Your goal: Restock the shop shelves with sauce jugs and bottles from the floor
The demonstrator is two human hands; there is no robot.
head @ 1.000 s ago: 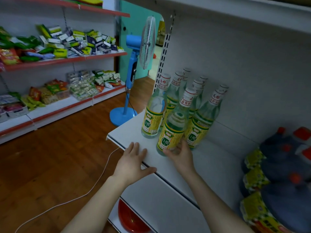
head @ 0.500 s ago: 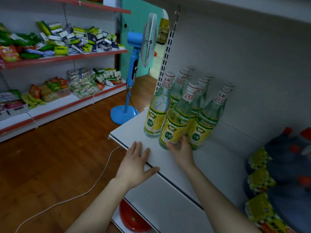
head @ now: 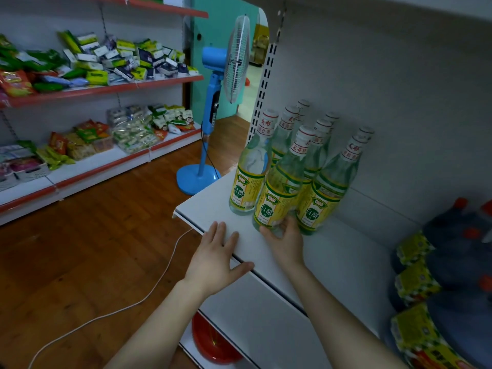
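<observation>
left hand [head: 215,259]: we see it lying flat, fingers spread, on the front lip of the shelf [head: 346,262]. It holds nothing, and we judge it is there to steady the body while the other hand works.
right hand [head: 286,241]: just beside the left one and further in, it cups the foot of the front bottle [head: 279,193], thumb on one side and fingers curled round the other. We think so low a hold suits sliding better than lifting.
front bottle: upright on the shelf, directly ahead of the right hand, touching its neighbours.
bottle group [head: 314,161]: clear bottles with yellow-green labels, packed in rows beyond the right hand toward the back wall. We take the tight packing as a way to save shelf room.
jugs [head: 458,262]: dark, red-capped, stacked well to the right of the right hand.
step: we judge the front bottle is being nudged into line with the group.
risk: the bottles look like glass, so a hard push could tip the row behind.
</observation>
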